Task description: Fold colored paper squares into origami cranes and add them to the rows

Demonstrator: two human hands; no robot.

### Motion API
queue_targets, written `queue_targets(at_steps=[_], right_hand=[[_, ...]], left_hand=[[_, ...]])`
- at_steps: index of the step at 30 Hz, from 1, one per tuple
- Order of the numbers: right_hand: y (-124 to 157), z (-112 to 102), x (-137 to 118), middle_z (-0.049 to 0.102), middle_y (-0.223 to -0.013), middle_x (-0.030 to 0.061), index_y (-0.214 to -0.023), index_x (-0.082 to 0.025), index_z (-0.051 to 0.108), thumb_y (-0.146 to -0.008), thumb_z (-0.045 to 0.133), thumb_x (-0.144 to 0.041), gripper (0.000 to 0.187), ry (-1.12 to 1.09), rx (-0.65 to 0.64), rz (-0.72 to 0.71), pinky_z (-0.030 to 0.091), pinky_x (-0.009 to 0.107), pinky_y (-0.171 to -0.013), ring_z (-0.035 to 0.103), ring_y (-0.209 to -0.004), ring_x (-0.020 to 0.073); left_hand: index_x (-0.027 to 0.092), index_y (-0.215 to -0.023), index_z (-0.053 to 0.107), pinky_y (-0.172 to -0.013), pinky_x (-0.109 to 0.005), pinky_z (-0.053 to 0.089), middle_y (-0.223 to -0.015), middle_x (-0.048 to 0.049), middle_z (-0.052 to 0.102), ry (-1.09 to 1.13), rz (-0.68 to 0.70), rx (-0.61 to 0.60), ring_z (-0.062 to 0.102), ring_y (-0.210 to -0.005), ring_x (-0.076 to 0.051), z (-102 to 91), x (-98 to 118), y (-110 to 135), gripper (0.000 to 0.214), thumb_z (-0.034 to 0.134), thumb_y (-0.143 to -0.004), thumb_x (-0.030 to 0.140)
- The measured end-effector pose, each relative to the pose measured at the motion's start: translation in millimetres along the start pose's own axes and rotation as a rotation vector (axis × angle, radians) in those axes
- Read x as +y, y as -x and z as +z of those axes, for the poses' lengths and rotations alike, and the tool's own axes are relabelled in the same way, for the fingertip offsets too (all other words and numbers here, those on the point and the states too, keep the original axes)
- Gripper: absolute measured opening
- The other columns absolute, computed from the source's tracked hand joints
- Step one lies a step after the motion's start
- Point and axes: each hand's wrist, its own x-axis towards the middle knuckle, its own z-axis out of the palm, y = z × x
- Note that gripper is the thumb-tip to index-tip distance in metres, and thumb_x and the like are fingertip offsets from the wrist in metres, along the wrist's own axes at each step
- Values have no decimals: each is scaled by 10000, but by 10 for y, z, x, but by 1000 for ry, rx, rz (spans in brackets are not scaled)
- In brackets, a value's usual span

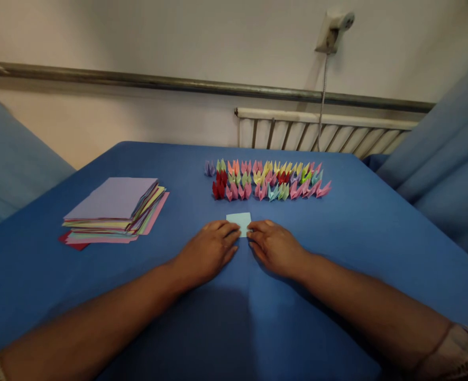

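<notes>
A small pale blue-green folded paper square point(239, 222) lies on the blue-covered table in front of me. My left hand point(212, 246) is at its left edge, fingers bent and close together, the tips on the paper. At the opposite edge, my right hand point(273, 246) holds the paper with its thumb and fingertips in the same way. The fingers cover the paper's lower corners. Just beyond it stand rows of small folded paper cranes point(261, 191) in pink, red, yellow, green, blue and purple.
A stack of coloured paper sheets point(110, 198), lilac on top, sits on the left of the blue tablecloth point(178, 159). Behind the table are a metal rail point(158, 81), a white radiator point(297, 117) and a wall socket with a cord point(331, 34). Blue curtains point(451, 143) hang at both sides.
</notes>
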Motion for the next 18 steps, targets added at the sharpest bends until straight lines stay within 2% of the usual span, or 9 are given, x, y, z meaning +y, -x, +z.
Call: queue_targets(at_steps=[5,7,10,14,18], right_hand=[[-28,95,124,586,-1261,135,-1108,-127,656,-924,478,-209,269,-92,91,26,425,402,-1009,536,-1128,233],[-93,149,230,532,-1337,139,-1210,-142,602,-914,487,-198,322,-133,178,85,406,417,-1028,497,-1202,234],[-264,204,385,541,-1347,117,-1311,-195,532,-925,485,-227,390,-181,186,136,383,448,-1040,481,-1241,235],[-530,237,461,639,-1207,85,-1267,-207,572,-891,551,-222,377,-259,163,147,401,399,-1008,562,-1120,209],[-652,249,428,688,-935,36,-1095,-203,661,-835,583,-144,278,-311,168,228,464,303,-821,611,-866,164]], left_hand=[[211,-1263,579,-1005,-394,398,-1277,-69,602,89,80,-15,537,-1139,-229,17,19,-32,345,403,-975,279],[238,-1265,580,-993,-395,401,-1284,-54,604,96,85,-11,540,-1130,-225,25,-6,-44,344,385,-985,279],[259,-1274,572,-987,-390,399,-1324,-44,584,110,106,-24,528,-1145,-219,46,-35,-47,350,361,-996,280],[259,-1331,514,-1003,-386,381,-1354,-41,564,127,142,-30,512,-1173,-210,60,-39,-32,375,374,-985,221],[242,-1328,517,-1006,-399,371,-1339,-52,576,111,140,-21,500,-1193,-225,51,-23,-30,372,370,-987,224]])
